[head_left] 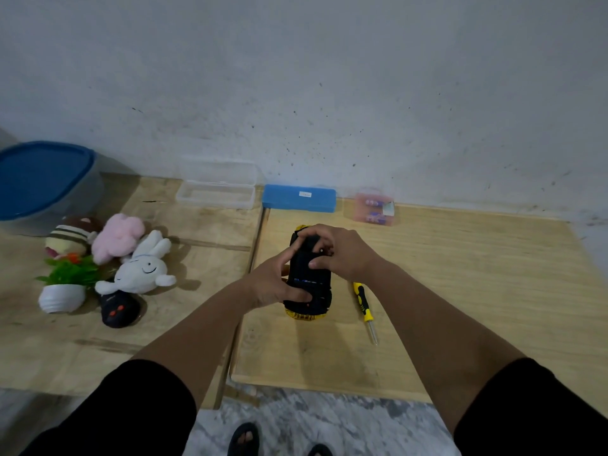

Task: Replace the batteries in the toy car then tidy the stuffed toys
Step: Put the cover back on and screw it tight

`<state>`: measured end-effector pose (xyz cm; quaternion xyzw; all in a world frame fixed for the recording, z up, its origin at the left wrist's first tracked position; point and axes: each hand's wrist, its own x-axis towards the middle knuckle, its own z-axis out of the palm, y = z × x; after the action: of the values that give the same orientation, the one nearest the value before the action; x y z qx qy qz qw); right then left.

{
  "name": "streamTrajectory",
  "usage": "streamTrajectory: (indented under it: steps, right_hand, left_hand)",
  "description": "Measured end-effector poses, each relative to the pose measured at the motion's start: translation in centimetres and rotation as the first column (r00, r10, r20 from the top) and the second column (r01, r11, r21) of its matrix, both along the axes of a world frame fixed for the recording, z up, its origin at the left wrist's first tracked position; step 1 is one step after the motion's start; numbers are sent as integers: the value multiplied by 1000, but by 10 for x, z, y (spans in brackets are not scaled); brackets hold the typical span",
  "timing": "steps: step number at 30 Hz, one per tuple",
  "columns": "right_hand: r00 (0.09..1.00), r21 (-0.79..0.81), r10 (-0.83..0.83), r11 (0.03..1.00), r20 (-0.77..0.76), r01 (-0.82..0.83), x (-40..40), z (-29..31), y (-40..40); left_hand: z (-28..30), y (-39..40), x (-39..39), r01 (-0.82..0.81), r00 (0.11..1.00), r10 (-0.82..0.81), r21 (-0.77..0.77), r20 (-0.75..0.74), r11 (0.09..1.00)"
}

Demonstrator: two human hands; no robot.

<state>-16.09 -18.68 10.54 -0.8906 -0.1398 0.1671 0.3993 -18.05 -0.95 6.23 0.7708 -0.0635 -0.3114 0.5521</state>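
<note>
1. Lying upside down on the wooden board, the toy car was gripped by both hands, its black underside turned up and its yellow body seen only at the two ends.
2. The left hand was closed around the car's left side and near end, with the thumb laid across the underside.
3. The right hand was curled over the far end, fingertips pressed on the underside; much of that end was hidden beneath it.
4. A blue strip was seen on the underside, but whether it was a battery or a label could not be told.
5. A yellow-and-black screwdriver was laid just right of the car, apart from it.
6. Beyond the car, against the wall, a blue case was placed, with a clear open box to the left and a small pink pack to the right; the pack's contents were too blurred to name.
7. Well left of the car, stuffed toys were heaped: a white rabbit, a pink one, a striped one and a dark one, partly covered by the rabbit.
8. A toppled plant pot was touching that heap, and a blue-lidded tub was cut off at the frame's edge.
</note>
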Motion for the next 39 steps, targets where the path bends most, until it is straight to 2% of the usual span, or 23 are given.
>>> streamTrajectory:
  steps: [10,16,21,26,28,30,34,39]
  right_hand:
    - [999,-22,5,1000,-40,-6,-1,-2,-3]
    - [987,-79,-14,997,159,27,-4,-1,4]
    - [925,-194,-19,976,381,100,-4,-5,5]
    - [907,-189,-92,965,411,184,-6,-10,2]
    - [921,-155,-174,958,348,239,-5,-12,1]
    - [943,-36,-278,957,183,289,-3,-11,0]
    - [953,194,-291,933,-81,302,0,-8,-2]
    - [914,260,-357,879,-193,398,3,-15,-1]
  left_hand:
    - [0,-3,0,22,1000,-22,1,3,1000]
    - [1,-7,1,-38,999,37,-92,-16,995]
    - [5,-3,4,-57,998,57,-116,-1,992]
    - [9,-2,3,-45,998,49,-133,29,990]
    - [11,-2,2,-35,998,40,-135,38,990]
    - [11,-2,1,-35,998,41,-140,41,989]
    - [12,-4,2,-49,998,54,-136,40,990]
    - [18,-7,3,-34,998,40,-136,41,990]
